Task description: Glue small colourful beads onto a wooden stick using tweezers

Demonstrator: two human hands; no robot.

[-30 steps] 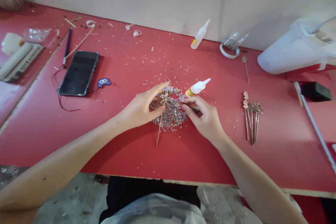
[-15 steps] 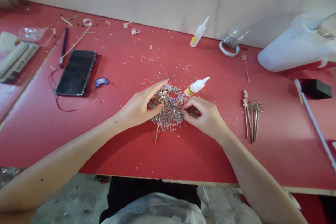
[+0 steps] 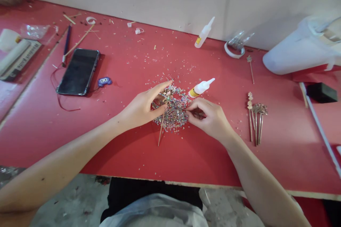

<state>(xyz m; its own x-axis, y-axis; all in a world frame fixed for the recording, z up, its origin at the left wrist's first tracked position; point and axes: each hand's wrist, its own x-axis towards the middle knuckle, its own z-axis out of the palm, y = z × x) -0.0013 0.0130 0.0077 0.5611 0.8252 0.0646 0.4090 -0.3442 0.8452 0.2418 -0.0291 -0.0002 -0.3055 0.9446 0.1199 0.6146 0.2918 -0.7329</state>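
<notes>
My left hand (image 3: 144,108) is closed on a metal hairpin (image 3: 167,94), its ornamental head between thumb and fingers. The thin stick of the hairpin slants down toward me. Beneath both hands spreads a pile of tiny multicoloured shiny chips (image 3: 174,116). At the right edge of this pile, my right hand (image 3: 210,115) pinches thumb and forefinger together. A small dark tip shows at the pinch, but I cannot make out what it belongs to. Just beyond the right hand, a white glue bottle (image 3: 200,88) with a yellow label lies on its side.
Finished-looking hairpins (image 3: 257,120) lie to the right on the red table (image 3: 133,149). A second glue bottle (image 3: 204,32) and a tape roll (image 3: 234,50) are near the wall. A phone (image 3: 79,72) and brush (image 3: 66,45) lie left. A white container (image 3: 295,48) stands at right.
The view has shifted slightly. Both hands keep almost the same pose over the chips, and the hairpin stays in the left hand.
</notes>
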